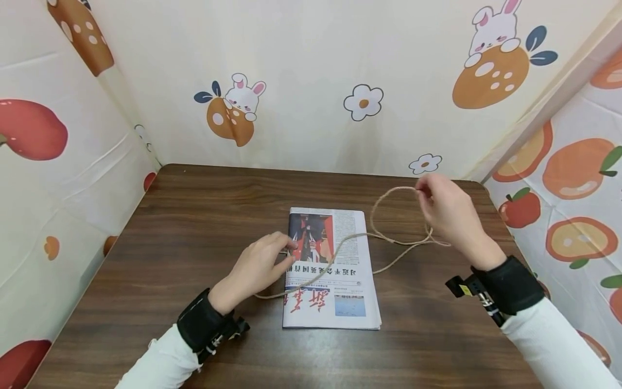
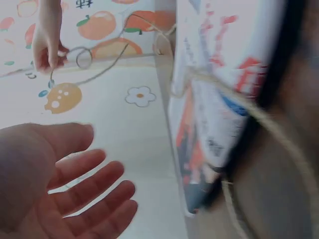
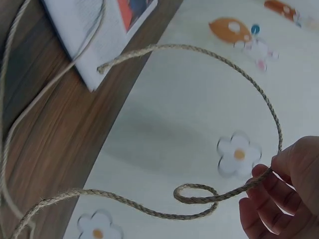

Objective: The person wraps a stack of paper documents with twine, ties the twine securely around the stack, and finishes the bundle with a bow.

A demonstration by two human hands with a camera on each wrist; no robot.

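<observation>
A folded newspaper (image 1: 357, 275) lies on the table, its headline upside down in the head view. Thin tan twine (image 1: 340, 247) crosses its face; another strand comes out at its right edge, and what runs beneath is hidden. My right hand (image 1: 449, 210) pinches the twine between thumb and fingertips above the table's far right. From those fingers (image 3: 264, 191) the twine curves in a wide arc with a small loop, its frayed end free in the right wrist view. By the paper's left edge my left hand (image 1: 255, 265) holds nothing, thumb and fingers (image 2: 94, 189) spread apart.
The brown wooden table (image 1: 204, 216) ends at a cloth wall (image 1: 301, 140) printed with rabbits and flowers. Fruit-patterned cloth (image 1: 578, 205) closes off the right side, and similar cloth (image 1: 63, 205) hangs at the left. Black camera straps (image 1: 507, 283) circle both wrists.
</observation>
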